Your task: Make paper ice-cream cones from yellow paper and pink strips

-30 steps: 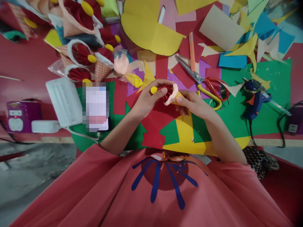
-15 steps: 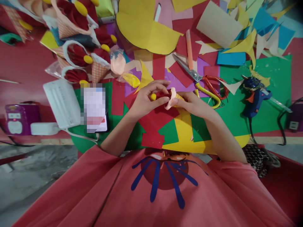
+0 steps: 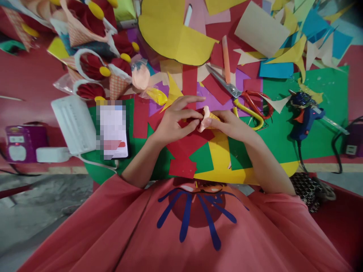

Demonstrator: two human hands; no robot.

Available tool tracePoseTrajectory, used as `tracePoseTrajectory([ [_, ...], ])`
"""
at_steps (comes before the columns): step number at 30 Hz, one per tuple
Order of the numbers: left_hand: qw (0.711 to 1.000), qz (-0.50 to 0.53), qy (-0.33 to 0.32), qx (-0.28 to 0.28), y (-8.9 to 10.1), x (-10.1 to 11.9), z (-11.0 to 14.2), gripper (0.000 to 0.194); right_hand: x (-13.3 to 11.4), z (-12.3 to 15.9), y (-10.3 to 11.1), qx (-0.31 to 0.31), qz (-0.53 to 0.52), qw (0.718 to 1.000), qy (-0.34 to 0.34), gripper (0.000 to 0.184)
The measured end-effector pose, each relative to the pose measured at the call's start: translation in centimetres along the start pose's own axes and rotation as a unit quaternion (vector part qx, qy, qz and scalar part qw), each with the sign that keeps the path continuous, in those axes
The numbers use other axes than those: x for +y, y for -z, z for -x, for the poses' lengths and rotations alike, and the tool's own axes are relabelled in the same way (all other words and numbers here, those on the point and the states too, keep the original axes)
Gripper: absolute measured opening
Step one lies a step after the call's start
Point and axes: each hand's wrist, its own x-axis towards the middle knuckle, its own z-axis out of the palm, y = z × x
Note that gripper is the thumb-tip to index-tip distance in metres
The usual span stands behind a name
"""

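A small yellow waffle-patterned paper cone (image 3: 214, 118) with a wavy pale pink rim (image 3: 204, 119) lies sideways between my hands. My right hand (image 3: 234, 125) is closed around the cone, its thumb pressed on the rim. At the cone's mouth, the thumb and a finger of my left hand (image 3: 177, 122) pinch the dark red filling, while the index finger stretches out above. A yellow ball behind the left fingers is mostly hidden. Just beyond my right hand lie scissors (image 3: 233, 90) with one red and one yellow handle.
Several finished cones with red filling and yellow balls (image 3: 104, 71) crowd the upper left. A phone (image 3: 113, 130) and a white power strip (image 3: 74, 124) lie at left. A blue glue gun (image 3: 307, 119) rests on the green sheet (image 3: 334, 102) at right. Paper scraps cover the back.
My left fingers have come down over the red filling at the cone's mouth, and the yellow ball is now mostly covered. The right hand keeps its hold.
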Motion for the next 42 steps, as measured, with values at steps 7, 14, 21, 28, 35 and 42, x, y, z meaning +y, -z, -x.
tracePoseTrajectory([
  [7, 1.0, -0.003, 0.005, 0.001, -0.1, 0.1, 0.1, 0.016, 0.0, 0.0, -0.1, 0.002, -0.015, 1.0, 0.008, 0.054],
  [14, 0.999, 0.025, 0.023, 0.027, -0.5, 0.4, 0.0, 0.027, -0.1, -0.1, -0.2, 0.013, -0.005, 1.0, 0.003, 0.051],
  [21, 0.996, 0.045, 0.039, 0.065, -1.3, 0.6, -0.1, 0.026, 0.3, -0.3, -0.2, 0.018, 0.021, 0.999, 0.017, 0.047],
  [28, 0.996, 0.036, 0.059, 0.052, -1.0, 0.7, 0.0, 0.027, 0.0, -0.1, -0.1, 0.007, -0.004, 1.0, 0.022, 0.047],
  [35, 0.996, 0.041, 0.063, 0.051, -0.8, 0.5, -0.1, 0.025, 0.1, -0.1, 0.3, -0.016, -0.028, 0.999, 0.034, 0.035],
  [42, 0.997, 0.033, 0.048, 0.047, -0.9, 0.6, -0.1, 0.031, 0.1, 0.5, 1.4, -0.073, -0.07, 0.992, -0.081, 0.021],
])
